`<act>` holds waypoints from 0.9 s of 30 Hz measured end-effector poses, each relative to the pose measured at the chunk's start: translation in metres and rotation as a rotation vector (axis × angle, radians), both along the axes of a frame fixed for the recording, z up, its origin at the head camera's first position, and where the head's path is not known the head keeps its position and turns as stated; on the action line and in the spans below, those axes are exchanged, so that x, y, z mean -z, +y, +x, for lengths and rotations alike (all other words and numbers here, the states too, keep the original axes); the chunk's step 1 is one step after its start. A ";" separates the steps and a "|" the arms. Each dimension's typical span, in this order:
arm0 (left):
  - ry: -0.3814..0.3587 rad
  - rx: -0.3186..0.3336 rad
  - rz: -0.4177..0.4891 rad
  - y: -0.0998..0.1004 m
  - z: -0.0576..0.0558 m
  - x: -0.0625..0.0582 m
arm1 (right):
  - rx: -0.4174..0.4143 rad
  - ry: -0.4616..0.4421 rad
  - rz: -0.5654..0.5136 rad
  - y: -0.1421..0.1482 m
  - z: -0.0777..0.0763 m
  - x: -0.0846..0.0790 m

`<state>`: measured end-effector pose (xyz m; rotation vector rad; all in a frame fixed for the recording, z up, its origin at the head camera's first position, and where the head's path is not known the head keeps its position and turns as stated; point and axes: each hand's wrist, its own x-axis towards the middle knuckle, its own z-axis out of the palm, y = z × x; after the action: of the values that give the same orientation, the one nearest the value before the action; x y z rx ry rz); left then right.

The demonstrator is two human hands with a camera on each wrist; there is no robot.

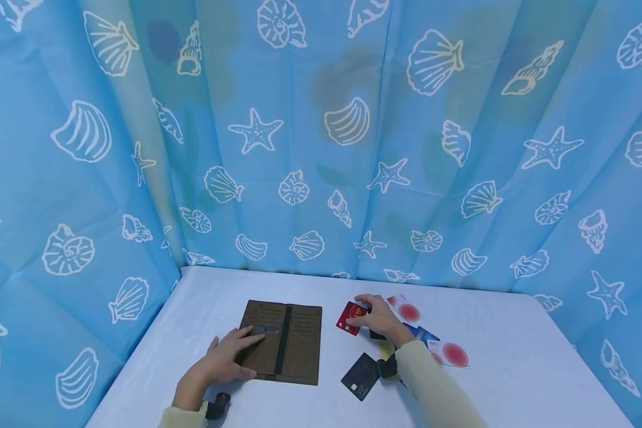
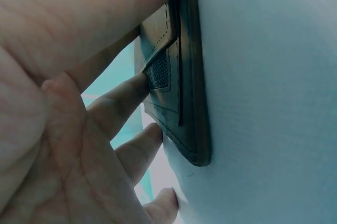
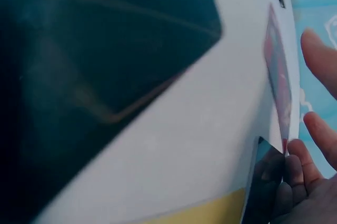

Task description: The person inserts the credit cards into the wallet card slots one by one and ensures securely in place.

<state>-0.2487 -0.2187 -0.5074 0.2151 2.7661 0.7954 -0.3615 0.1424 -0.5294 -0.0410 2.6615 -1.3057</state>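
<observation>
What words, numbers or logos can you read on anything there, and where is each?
"VIP": on the red card.
Black card: faint lettering near one edge, too small to read.
Two cards with red circles: small marks, too blurred to read.
Brown wallet: no text I can make out.

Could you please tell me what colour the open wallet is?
The wallet is brown, with a dark strip; the head view shows it best.
</observation>
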 end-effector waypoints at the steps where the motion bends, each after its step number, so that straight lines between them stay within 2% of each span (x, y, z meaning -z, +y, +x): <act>1: -0.002 -0.001 -0.002 0.000 0.000 0.000 | 0.003 -0.004 0.000 0.000 0.000 0.000; 4: -0.003 -0.002 -0.003 -0.001 -0.001 0.000 | 0.025 -0.023 -0.015 -0.002 0.000 -0.001; 10: 0.003 0.005 0.010 -0.001 -0.001 0.002 | 0.051 0.003 0.039 -0.005 -0.001 0.002; 17: 0.000 0.004 0.016 0.000 -0.002 0.002 | 0.027 0.053 0.188 -0.006 -0.002 0.005; 22: 0.001 0.020 0.042 0.000 0.000 0.000 | 0.023 0.062 0.210 -0.006 -0.001 0.002; 27: -0.006 0.010 0.022 -0.001 -0.001 0.000 | 0.014 0.063 0.222 -0.008 -0.001 0.001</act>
<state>-0.2496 -0.2195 -0.5079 0.2300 2.7500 0.8234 -0.3629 0.1345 -0.5306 -0.0348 2.8473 -1.0205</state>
